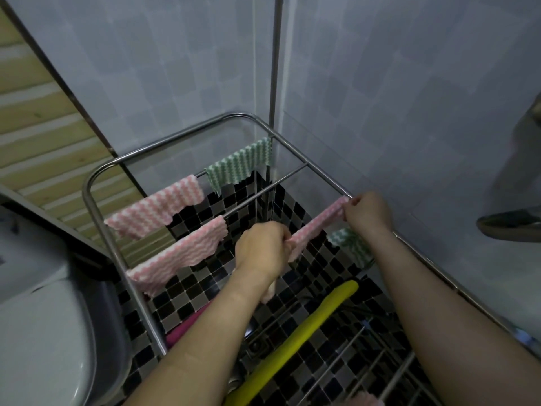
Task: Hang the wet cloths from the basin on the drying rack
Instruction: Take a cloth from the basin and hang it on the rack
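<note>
A steel drying rack (87,189) stands over a black-and-grey mosaic floor. Two pink-and-white cloths (158,210) (181,256) and a green-and-white cloth (238,165) hang over its rails. My left hand (260,247) pinches one end of another pink cloth (317,222) and my right hand (367,210) pinches the other end, stretching it along a rail near the rack's right side. A second green cloth (352,244) hangs below my right wrist. The basin is not in view.
A toilet (41,332) stands at the left. A yellow bar (304,332) and a magenta one (187,326) lie under the rack. Grey tiled walls close the corner behind. A vertical pole (275,68) rises there. A dark fixture (509,224) sticks out at right.
</note>
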